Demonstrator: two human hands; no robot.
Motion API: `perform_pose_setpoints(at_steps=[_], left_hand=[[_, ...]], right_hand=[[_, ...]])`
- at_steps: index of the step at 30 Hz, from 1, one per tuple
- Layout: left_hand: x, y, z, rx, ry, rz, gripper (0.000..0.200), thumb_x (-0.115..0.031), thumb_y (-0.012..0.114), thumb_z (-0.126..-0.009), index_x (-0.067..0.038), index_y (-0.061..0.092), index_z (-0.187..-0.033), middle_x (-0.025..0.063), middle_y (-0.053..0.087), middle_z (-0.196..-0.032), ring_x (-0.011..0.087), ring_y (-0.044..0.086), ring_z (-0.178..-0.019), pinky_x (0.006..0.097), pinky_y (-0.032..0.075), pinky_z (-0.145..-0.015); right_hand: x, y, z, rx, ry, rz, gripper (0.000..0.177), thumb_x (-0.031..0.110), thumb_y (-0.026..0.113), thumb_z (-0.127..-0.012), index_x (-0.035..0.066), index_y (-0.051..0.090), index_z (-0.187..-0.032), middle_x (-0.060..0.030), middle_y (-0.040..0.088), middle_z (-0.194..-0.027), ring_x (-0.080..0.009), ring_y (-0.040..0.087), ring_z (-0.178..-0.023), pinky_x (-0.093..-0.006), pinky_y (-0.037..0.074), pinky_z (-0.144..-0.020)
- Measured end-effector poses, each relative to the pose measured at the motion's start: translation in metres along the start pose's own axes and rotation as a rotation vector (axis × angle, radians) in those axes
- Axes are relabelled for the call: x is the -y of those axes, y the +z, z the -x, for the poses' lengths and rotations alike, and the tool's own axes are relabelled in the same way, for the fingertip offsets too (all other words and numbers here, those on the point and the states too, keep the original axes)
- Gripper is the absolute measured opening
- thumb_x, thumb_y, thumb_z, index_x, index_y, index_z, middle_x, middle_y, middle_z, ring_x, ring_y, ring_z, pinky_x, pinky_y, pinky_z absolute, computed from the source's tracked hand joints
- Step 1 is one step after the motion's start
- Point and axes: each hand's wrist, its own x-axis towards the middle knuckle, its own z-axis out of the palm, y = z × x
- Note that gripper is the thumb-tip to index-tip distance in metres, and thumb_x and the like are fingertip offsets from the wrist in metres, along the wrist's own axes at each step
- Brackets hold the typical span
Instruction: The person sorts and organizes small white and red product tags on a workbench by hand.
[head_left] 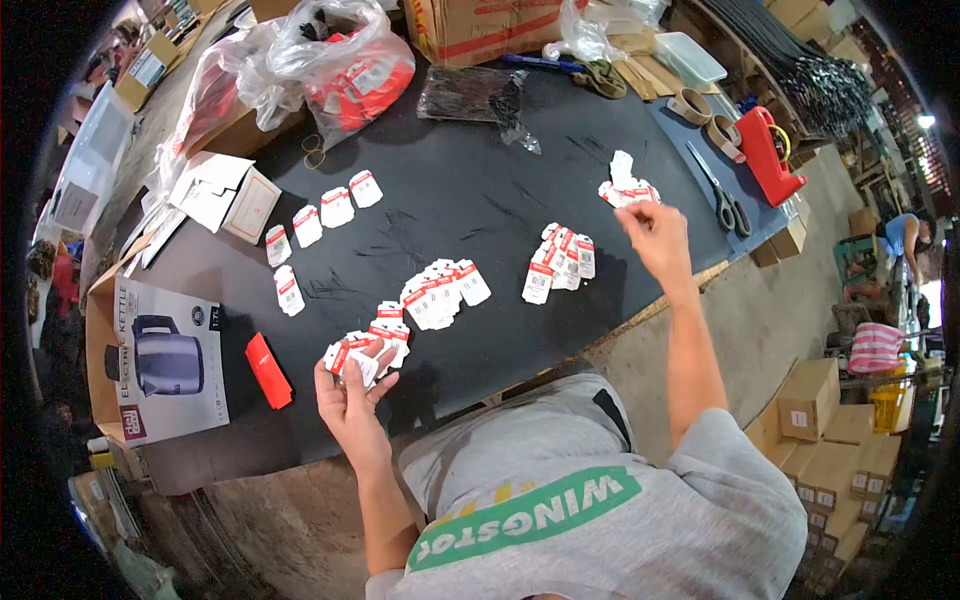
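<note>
My left hand (352, 415) is closed on a few white and red hang tags (364, 367), which fan out above the fingers near the table's front edge. Just behind them lies a spread pile of barcode tags (436, 296). My right hand (657, 240) is raised at the right side, fingertips pinched together; what they hold, if anything, is too small to make out. Beyond those fingertips sits a small tag pile (626, 186). Between the hands is another overlapping pile of tags (560, 260). Thin black strings (398, 232) lie scattered on the dark table (470, 180).
At left stand an electric kettle box (165, 360) and a red card (267, 370). Several single tags (337, 207) form a row. Scissors (722, 190), tape rolls (690, 105) and a red tape dispenser (768, 155) are at right. Plastic bags (345, 75) lie at the back.
</note>
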Motion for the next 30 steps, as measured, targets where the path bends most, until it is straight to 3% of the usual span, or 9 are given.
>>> perform_pose_setpoints(at_steps=[2, 4, 6, 8, 16, 22, 25, 27, 30], left_hand=[[0.001, 0.004, -0.001, 0.06, -0.014, 0.067, 0.028, -0.017, 0.045, -0.098, 0.0, 0.044, -0.12, 0.0212, 0.062, -0.108, 0.0277, 0.065, -0.096, 0.0281, 0.057, -0.067], [0.001, 0.005, -0.002, 0.097, -0.009, 0.059, 0.026, -0.016, 0.046, -0.097, 0.0, 0.045, -0.118, 0.0206, 0.062, -0.109, 0.0275, 0.065, -0.097, 0.0286, 0.057, -0.068], [0.003, 0.004, -0.002, 0.129, -0.006, 0.047, 0.025, -0.015, 0.046, -0.097, 0.0, 0.046, -0.117, 0.02, 0.062, -0.11, 0.0273, 0.065, -0.098, 0.029, 0.057, -0.069], [0.004, 0.003, -0.003, 0.17, -0.006, 0.009, 0.02, -0.012, 0.05, -0.095, 0.0, 0.05, -0.112, 0.0182, 0.063, -0.109, 0.0262, 0.065, -0.096, 0.0299, 0.057, -0.071], [0.002, 0.003, 0.005, 0.156, -0.038, -0.028, 0.019, -0.005, 0.052, -0.093, 0.006, 0.056, -0.109, 0.0154, 0.065, -0.104, 0.024, 0.066, -0.093, 0.0292, 0.055, -0.074], [0.013, -0.008, 0.003, 0.099, -0.07, 0.073, 0.022, -0.003, 0.05, -0.094, 0.007, 0.049, -0.113, 0.0162, 0.064, -0.104, 0.0244, 0.066, -0.093, 0.0267, 0.056, -0.074], [0.013, -0.012, -0.001, 0.076, -0.111, 0.101, 0.023, -0.002, 0.053, -0.092, 0.005, 0.047, -0.112, 0.0166, 0.065, -0.101, 0.0234, 0.067, -0.09, 0.0266, 0.056, -0.071], [0.016, -0.009, -0.002, 0.072, -0.081, 0.101, 0.021, 0.0, 0.056, -0.09, 0.002, 0.047, -0.109, 0.0169, 0.066, -0.097, 0.0225, 0.067, -0.087, 0.0267, 0.057, -0.069], [0.018, -0.004, -0.004, 0.083, -0.071, 0.126, 0.022, 0.0, 0.058, -0.088, 0.001, 0.048, -0.108, 0.0173, 0.066, -0.098, 0.0235, 0.068, -0.086, 0.028, 0.058, -0.069]], right_hand=[[-0.01, -0.001, 0.014, 0.03, 0.03, -0.011, 0.02, 0.016, 0.072, -0.076, -0.003, 0.067, -0.081, -0.0144, 0.062, -0.066, -0.0222, 0.058, -0.057, -0.0327, 0.044, -0.055], [-0.013, 0.0, 0.021, -0.045, -0.124, 0.143, 0.022, 0.016, 0.075, -0.073, -0.001, 0.067, -0.084, -0.0134, 0.063, -0.074, -0.0223, 0.058, -0.062, -0.0322, 0.044, -0.057], [-0.009, 0.002, 0.012, -0.015, -0.066, 0.157, 0.025, 0.016, 0.077, -0.07, 0.001, 0.067, -0.088, -0.0139, 0.062, -0.085, -0.0244, 0.06, -0.073, -0.0341, 0.046, -0.064], [-0.012, 0.013, -0.006, -0.083, -0.242, 0.12, 0.025, 0.014, 0.076, -0.069, 0.0, 0.066, -0.087, -0.0155, 0.062, -0.087, -0.0264, 0.06, -0.08, -0.0368, 0.047, -0.07], [-0.011, 0.082, -0.063, 0.265, -0.292, 0.125, 0.013, 0.011, 0.069, -0.072, -0.001, 0.064, -0.075, -0.02, 0.061, -0.076, -0.0342, 0.059, -0.079, -0.0424, 0.046, -0.073], [-0.005, 0.077, -0.055, 0.123, -0.388, 0.123, 0.006, 0.003, 0.06, -0.076, -0.002, 0.06, -0.075, -0.0186, 0.061, -0.074, -0.0365, 0.058, -0.079, -0.0429, 0.044, -0.072], [0.062, 0.046, -0.034, 0.113, -0.296, 0.045, 0.004, 0.001, 0.06, -0.079, -0.002, 0.061, -0.08, -0.0161, 0.062, -0.075, -0.0282, 0.06, -0.073, -0.0366, 0.045, -0.067], [0.106, 0.033, -0.012, 0.181, -0.282, -0.1, 0.007, 0.0, 0.061, -0.08, 0.0, 0.064, -0.086, -0.0111, 0.065, -0.077, -0.0158, 0.059, -0.067, -0.0285, 0.045, -0.06], [0.14, 0.042, 0.021, 0.482, -0.339, -0.304, 0.01, -0.002, 0.061, -0.081, 0.0, 0.065, -0.09, -0.0043, 0.065, -0.076, -0.0076, 0.055, -0.064, -0.0223, 0.043, -0.057]])
